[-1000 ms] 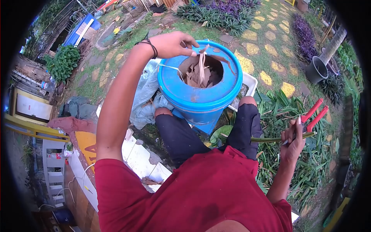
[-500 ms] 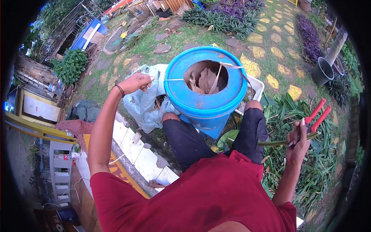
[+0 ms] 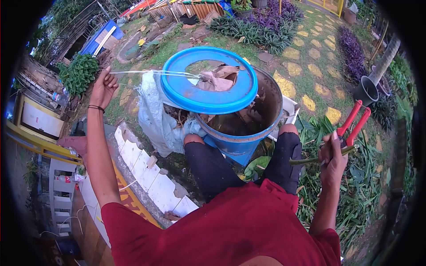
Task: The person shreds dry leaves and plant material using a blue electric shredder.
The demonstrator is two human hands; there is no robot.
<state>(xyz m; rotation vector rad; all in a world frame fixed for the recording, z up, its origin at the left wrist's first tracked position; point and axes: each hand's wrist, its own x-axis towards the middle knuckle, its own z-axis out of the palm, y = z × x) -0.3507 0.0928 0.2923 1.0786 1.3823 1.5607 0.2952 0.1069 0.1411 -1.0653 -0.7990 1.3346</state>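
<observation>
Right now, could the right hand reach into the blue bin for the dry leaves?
Probably not easily: the right hand already grips red pruners and a green stem. The lid is tilted up, so the bin is open on that side.

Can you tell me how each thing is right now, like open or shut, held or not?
Blue lid: lifted, tilted, shifted left off the barrel.
Blue barrel: partly uncovered, dry leaves inside.
White string: pulled taut from lid to left hand.
Left hand: raised, gripping the string.
Right hand: closed on shears and stem.
Red-handled shears: held, handles apart.
Green stem: held level.
Plastic bag: crumpled beside the barrel.
</observation>
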